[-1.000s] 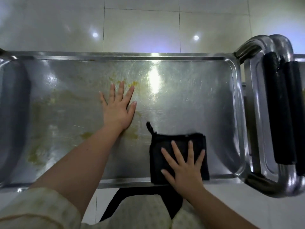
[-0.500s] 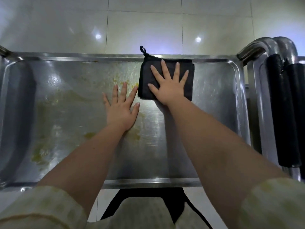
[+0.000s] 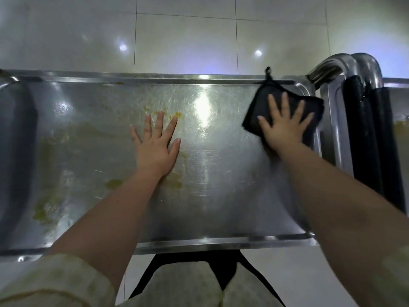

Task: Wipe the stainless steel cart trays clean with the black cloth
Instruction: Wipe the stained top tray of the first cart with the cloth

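A stainless steel cart tray [image 3: 221, 196] fills the view, with yellowish-green smears across its left half and near its middle. My left hand [image 3: 156, 145] lies flat on the tray's middle, fingers spread, holding nothing. My right hand [image 3: 284, 126] presses flat on the folded black cloth [image 3: 261, 100] in the tray's far right corner. The cloth's hanging loop lies over the far rim. The cloth's right edge touches the tray's side wall.
The cart's steel handle [image 3: 332, 65] with black foam grips [image 3: 365, 140] stands at the right, with another tray edge [image 3: 398, 129] beyond it. A curved steel wall [image 3: 15, 140] rises at the tray's left end. Glossy floor tiles [image 3: 188, 41] lie beyond the far rim.
My right hand slid the cloth from the near right edge up to the far rim, then sideways into the far right corner. My left hand stayed flat in place.
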